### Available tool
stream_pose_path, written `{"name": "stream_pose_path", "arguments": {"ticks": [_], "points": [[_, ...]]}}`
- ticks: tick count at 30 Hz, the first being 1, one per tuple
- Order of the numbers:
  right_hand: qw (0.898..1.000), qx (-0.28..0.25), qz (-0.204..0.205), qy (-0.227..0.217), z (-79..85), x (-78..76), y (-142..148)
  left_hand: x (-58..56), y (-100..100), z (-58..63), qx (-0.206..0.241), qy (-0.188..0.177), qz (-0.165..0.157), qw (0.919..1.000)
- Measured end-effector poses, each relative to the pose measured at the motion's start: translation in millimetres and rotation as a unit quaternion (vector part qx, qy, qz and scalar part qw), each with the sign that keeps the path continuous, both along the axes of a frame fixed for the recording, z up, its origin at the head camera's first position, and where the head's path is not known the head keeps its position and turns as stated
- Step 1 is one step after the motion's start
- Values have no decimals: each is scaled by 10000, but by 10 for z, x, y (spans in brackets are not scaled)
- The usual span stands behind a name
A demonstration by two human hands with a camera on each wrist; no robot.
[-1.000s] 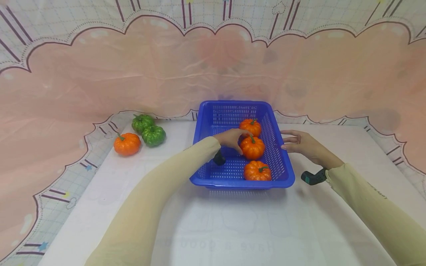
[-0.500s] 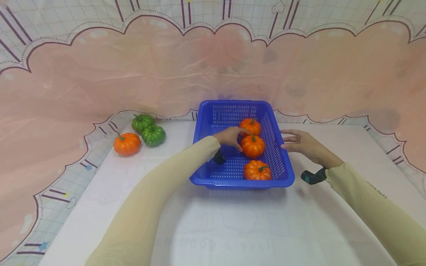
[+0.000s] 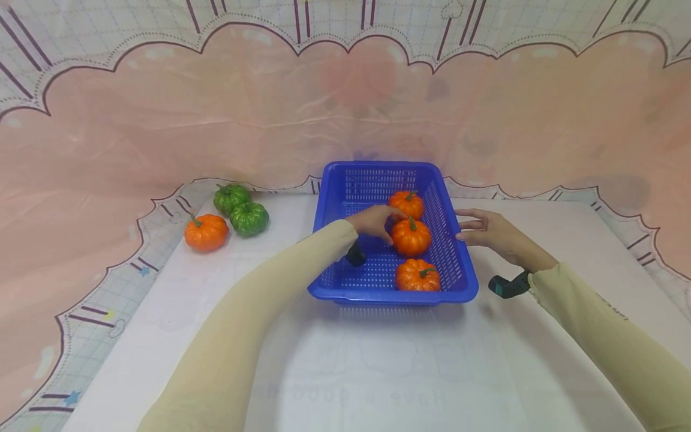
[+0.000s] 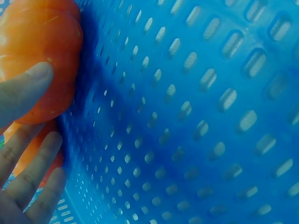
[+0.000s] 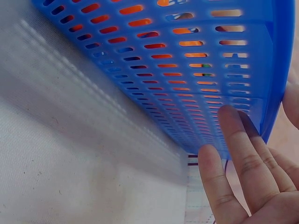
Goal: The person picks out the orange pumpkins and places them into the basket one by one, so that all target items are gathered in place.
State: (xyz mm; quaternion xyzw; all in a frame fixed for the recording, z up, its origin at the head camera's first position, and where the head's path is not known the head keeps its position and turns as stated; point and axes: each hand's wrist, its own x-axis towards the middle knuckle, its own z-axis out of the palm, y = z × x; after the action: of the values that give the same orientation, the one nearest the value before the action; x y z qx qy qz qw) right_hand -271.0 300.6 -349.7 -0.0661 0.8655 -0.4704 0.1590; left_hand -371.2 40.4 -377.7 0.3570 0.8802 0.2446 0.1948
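In the head view, my left hand (image 3: 372, 222) reaches into a blue plastic basket (image 3: 388, 297), thumb and fingers around the middle orange pumpkin (image 3: 412, 239). The left wrist view shows the thumb (image 4: 35, 81) against that pumpkin (image 4: 51, 42), with the other fingers stretched below it, overlapping a second pumpkin. Another orange pumpkin (image 3: 407, 205) sits behind the middle one, and a third pumpkin (image 3: 418, 276) at the front of the basket. My right hand (image 3: 493, 234) is at the basket's right side, its fingers extended along the perforated outer wall (image 5: 187, 84) just below the rim.
On the white table (image 3: 345, 360), left of the basket, lie an orange pumpkin (image 3: 206, 233) and two green pumpkins, one nearer (image 3: 249, 219) and one behind (image 3: 231, 199). A patterned cloth (image 3: 270, 120) hangs behind. Dark wrist devices are on both arms.
The middle pumpkin has shifted very slightly to the right within the basket. The left hand stays around it, and the right hand keeps its place at the basket's side.
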Motion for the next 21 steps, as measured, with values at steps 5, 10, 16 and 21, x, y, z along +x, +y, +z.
{"name": "stream_pose_path", "arguments": {"ticks": [5, 10, 16, 21], "points": [[10000, -3, -4, -8, -3, 2, 5, -2, -2, -2, -30, -19, -39, 10000], [10000, -9, -6, -24, -1, -1, 0, 3, -6, 11, -50, -32, -34, 10000], [10000, -58, 19, -30, -1, 0, -2, 27, -14, 49, -1, -132, -22, 9999], [10000, -46, 3, -48, -3, -1, 2, 17, -17, 57, 220, -305, -78, 9993]]}}
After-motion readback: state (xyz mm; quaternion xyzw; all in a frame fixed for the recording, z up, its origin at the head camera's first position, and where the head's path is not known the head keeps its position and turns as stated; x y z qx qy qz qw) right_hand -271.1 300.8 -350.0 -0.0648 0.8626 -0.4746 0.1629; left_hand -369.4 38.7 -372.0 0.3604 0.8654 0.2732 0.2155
